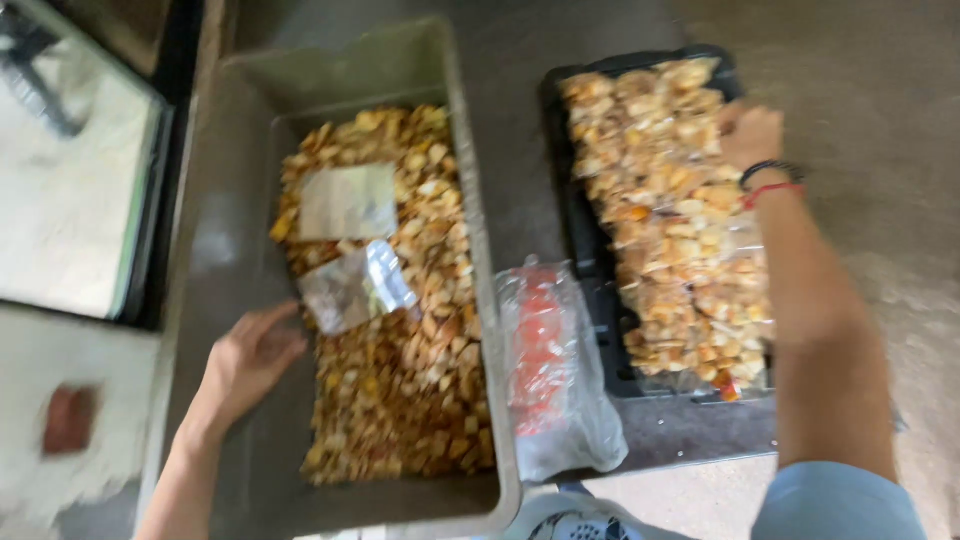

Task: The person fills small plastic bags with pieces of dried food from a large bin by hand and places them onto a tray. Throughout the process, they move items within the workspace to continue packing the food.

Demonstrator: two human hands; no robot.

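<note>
a large grey tub (470, 250), filled with loose golden snack pieces (400, 370), is being reached into by the left hand (250, 355), fingers loosely spread and holding nothing, just beside an unfilled clear pouch (352, 288). the right hand (750, 135) is being rested on packed clear bags of snacks (680, 240) being stacked on a black tray (590, 290); its grip cannot be told. several bags are already being shown filled, while much of the tub is being left to pack. a plastic-wrapped red bundle (545, 360) is being blurred beyond telling.
</note>
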